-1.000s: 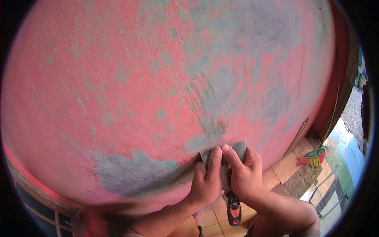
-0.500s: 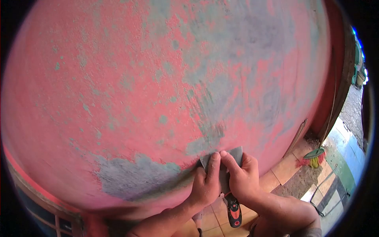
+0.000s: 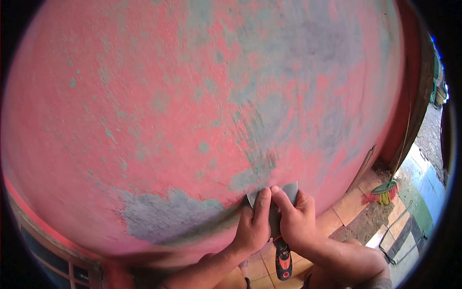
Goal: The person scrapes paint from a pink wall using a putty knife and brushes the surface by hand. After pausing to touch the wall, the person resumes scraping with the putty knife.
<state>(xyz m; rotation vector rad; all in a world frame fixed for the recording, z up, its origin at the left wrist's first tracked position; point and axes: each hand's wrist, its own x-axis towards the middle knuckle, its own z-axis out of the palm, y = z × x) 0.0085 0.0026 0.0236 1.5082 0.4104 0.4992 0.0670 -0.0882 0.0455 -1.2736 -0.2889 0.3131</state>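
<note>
A putty knife [image 3: 284, 262] with a black and orange handle points down toward me, its wide grey blade against the wall. My left hand [image 3: 254, 224] grips the blade's left side, thumb laid flat along the metal. On the blade's right side my right hand [image 3: 297, 219] holds on, its thumb pressed beside the other. Just above the blade edge, the red-painted wall [image 3: 159, 139] shows scraped grey-green streaks. A large bare grey patch [image 3: 168, 214] lies left of my hands. My fingers behind the blade are mostly hidden.
A broom [image 3: 384, 189] with a green head and red and yellow bristles rests on the tiled floor [image 3: 349, 207] at right, near a heap of dust. A thin dark metal frame [image 3: 385, 250] lies by it. Window panes [image 3: 43, 260] show at lower left.
The wall appears shifted slightly right and down in view. Both hands keep the same hold on the putty knife, whose handle has swung slightly left.
</note>
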